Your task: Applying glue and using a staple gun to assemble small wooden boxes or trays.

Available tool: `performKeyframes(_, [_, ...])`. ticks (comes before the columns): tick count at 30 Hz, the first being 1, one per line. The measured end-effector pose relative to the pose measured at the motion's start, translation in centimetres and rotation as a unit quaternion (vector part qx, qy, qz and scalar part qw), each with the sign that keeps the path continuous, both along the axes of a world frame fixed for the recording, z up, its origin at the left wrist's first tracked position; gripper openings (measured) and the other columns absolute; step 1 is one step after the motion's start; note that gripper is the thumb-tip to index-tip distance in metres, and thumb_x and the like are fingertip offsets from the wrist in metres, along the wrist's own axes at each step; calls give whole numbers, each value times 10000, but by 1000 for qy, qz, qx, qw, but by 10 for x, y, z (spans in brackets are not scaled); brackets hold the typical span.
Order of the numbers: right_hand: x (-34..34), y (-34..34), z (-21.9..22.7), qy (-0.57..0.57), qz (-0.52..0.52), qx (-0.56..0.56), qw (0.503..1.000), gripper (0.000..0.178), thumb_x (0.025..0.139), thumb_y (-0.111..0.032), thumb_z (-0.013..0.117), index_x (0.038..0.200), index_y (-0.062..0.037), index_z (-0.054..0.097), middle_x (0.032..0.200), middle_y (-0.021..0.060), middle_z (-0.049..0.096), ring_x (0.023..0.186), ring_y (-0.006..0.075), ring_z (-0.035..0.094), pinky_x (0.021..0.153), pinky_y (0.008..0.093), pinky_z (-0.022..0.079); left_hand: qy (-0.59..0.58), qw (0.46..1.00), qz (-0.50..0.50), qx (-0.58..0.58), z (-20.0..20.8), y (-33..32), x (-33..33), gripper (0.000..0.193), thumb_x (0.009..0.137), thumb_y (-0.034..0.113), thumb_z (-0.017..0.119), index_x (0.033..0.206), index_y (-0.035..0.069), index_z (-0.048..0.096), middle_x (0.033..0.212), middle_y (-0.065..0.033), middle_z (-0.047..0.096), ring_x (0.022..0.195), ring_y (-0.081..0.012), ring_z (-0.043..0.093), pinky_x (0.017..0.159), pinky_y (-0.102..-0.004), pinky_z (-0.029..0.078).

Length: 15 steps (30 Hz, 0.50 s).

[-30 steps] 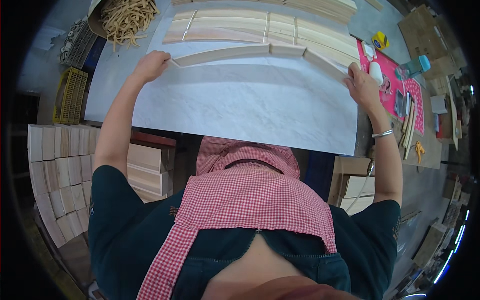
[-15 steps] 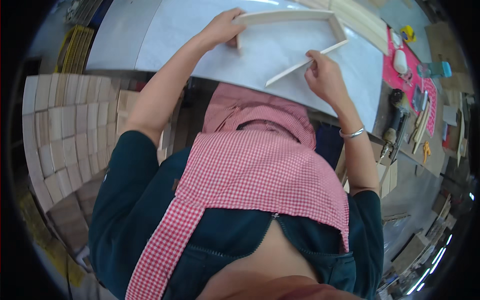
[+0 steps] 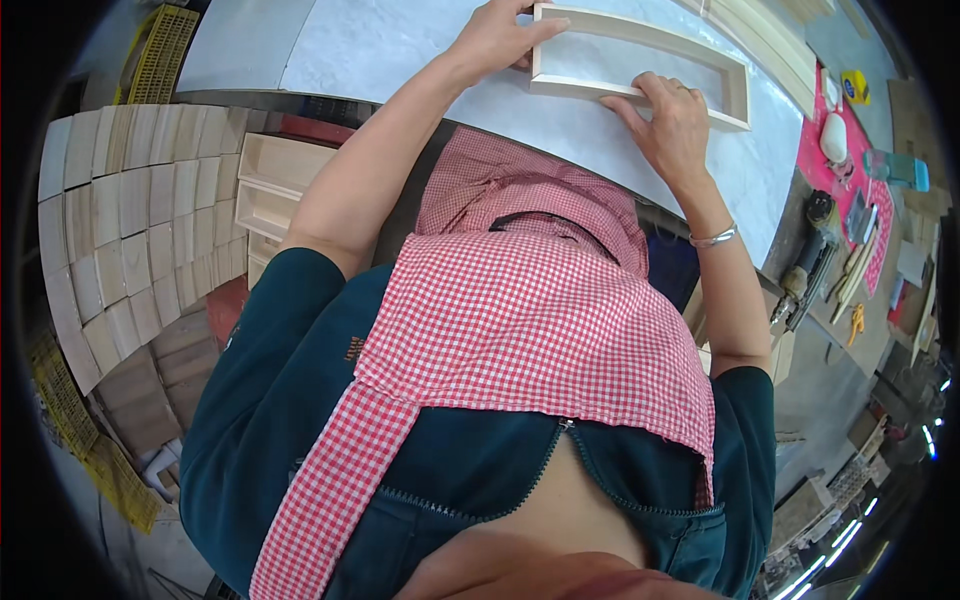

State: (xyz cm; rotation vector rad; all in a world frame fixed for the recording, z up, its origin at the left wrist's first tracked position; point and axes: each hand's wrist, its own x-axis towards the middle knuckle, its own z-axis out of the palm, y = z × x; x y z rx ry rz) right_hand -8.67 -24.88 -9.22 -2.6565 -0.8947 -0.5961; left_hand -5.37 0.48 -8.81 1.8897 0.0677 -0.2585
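A shallow rectangular frame of pale wood [image 3: 580,87] lies on the white tabletop [image 3: 340,50], its four sides meeting in a closed shape. My left hand [image 3: 505,38] grips the frame's left end, thumb laid over the upper corner and the other fingers partly hidden behind it. On the near long side, toward the right, my right hand [image 3: 672,125] holds the board between thumb and curled fingers. A silver bangle [image 3: 713,238] circles my right wrist.
Pale wood strips [image 3: 770,50] lie along the table's far right. Beside them are a white bottle [image 3: 833,138], a yellow tape measure [image 3: 855,87], a black power tool [image 3: 808,245] and orange scissors [image 3: 857,322]. Stacked wooden pieces [image 3: 140,240] and open wooden boxes [image 3: 285,165] stand at left.
The near board, which stuck out at an angle in my right hand, has swung in and closed the frame. My left hand has moved right along with the frame's left end.
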Motion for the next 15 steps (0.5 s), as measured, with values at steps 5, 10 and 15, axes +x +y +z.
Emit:
performKeyframes(5, [1, 2, -1, -2, -13, -6, 1000, 318, 835, -413, 777, 872, -124, 650, 709, -8, 657, 663, 171, 602, 737, 307, 418, 17, 997, -34, -67, -13, 11, -10, 520, 877, 112, 708, 1351, 33, 508, 1030, -171, 647, 834, -213, 629, 730, -295, 536])
performKeyframes(10, [1, 3, 1, 17, -28, -22, 999, 332, 838, -416, 779, 868, -116, 639, 724, -7, 658, 669, 158, 593, 730, 297, 410, 0, 987, -123, -106, -30, 23, -25, 845, 763, 85, 816, 1485, 59, 378, 1153, -176, 622, 950, -222, 617, 818, -289, 517])
performKeyframes(15, [2, 4, 1, 27, -18, -10, 999, 321, 824, -400, 785, 896, -121, 644, 732, 5, 664, 681, 178, 610, 736, 315, 415, -5, 993, -116, -8, -19, 20, -24, 1089, 660, 95, 892, 1548, 55, 263, 1223, -179, 593, 1009, -227, 597, 869, -299, 499])
